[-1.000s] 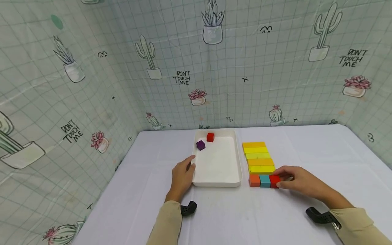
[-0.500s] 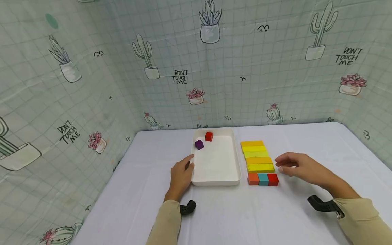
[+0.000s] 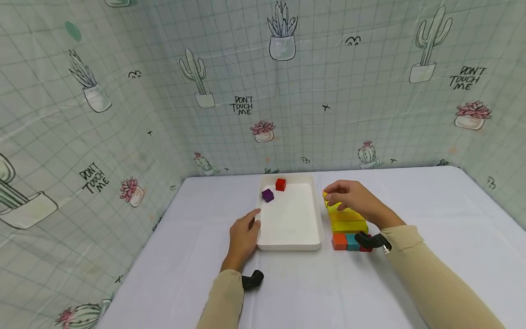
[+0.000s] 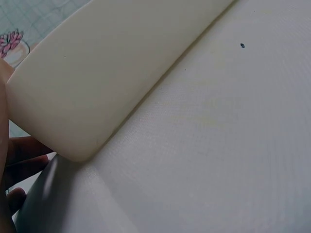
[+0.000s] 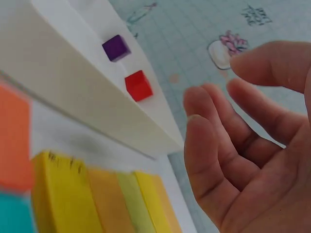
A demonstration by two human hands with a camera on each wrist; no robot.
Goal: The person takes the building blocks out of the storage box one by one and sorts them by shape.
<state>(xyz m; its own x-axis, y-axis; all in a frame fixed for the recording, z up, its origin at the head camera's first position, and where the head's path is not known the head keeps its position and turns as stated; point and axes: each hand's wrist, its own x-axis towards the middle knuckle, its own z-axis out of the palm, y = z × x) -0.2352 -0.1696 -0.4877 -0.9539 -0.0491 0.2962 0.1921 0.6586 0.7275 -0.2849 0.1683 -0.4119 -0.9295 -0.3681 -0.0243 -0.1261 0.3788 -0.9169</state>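
Observation:
My left hand [image 3: 242,240] touches the left wall of a shallow white tray [image 3: 291,247]; its fingers are relaxed. In the left wrist view, its fingertips show by a corner of the tray [image 4: 97,82]. A red cube [image 3: 281,184] and a purple cube [image 3: 268,195] lie inside near the far left. My right hand [image 3: 357,201] hovers over the far end of a row of yellow and orange blocks [image 3: 349,226], covering part of them. In the right wrist view its fingers [image 5: 201,150] are loosely bent, apart from the thumb, and hold nothing.
Before the row's near end sit an orange cube [image 3: 339,241], a teal cube [image 3: 352,241] and a red cube [image 3: 365,249], partly hidden by the black right wrist device [image 3: 370,239]. A patterned cloth wall [image 3: 308,132] stands behind the white table [image 3: 304,292].
My right hand has let go of the red cube at the end of the cube line, lifted, and moved left and away over the yellow blocks. The left hand stays at the tray.

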